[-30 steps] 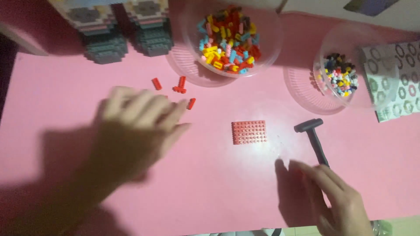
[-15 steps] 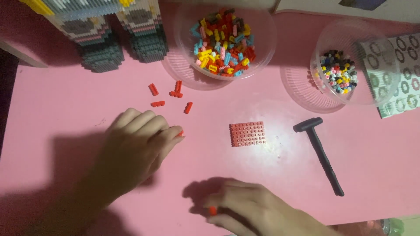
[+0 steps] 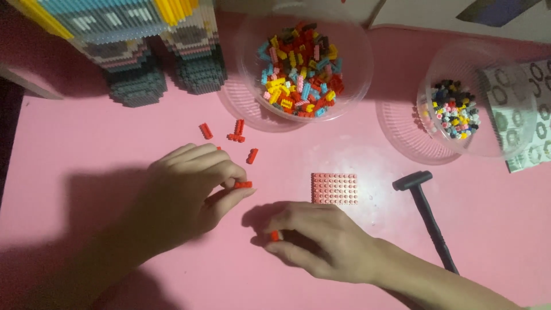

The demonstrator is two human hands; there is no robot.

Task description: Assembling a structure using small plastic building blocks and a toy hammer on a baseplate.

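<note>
My left hand (image 3: 186, 192) rests on the pink table and pinches a small red brick (image 3: 243, 185) between thumb and fingers. My right hand (image 3: 321, 238) lies just in front of it, fingers curled over another small red piece (image 3: 275, 235) at its fingertips. A pink studded plate (image 3: 334, 188) lies flat right behind my right hand. Several loose red bricks (image 3: 236, 133) are scattered behind my left hand.
A clear bowl of mixed coloured bricks (image 3: 299, 60) stands at the back centre, a second clear bowl of small pieces (image 3: 453, 109) at the back right. A small black hammer (image 3: 427, 215) lies right of the plate. A built brick figure (image 3: 138, 51) stands at the back left.
My right hand moved left from the hammer to the table centre and closed on a red piece. My left hand now pinches a red brick.
</note>
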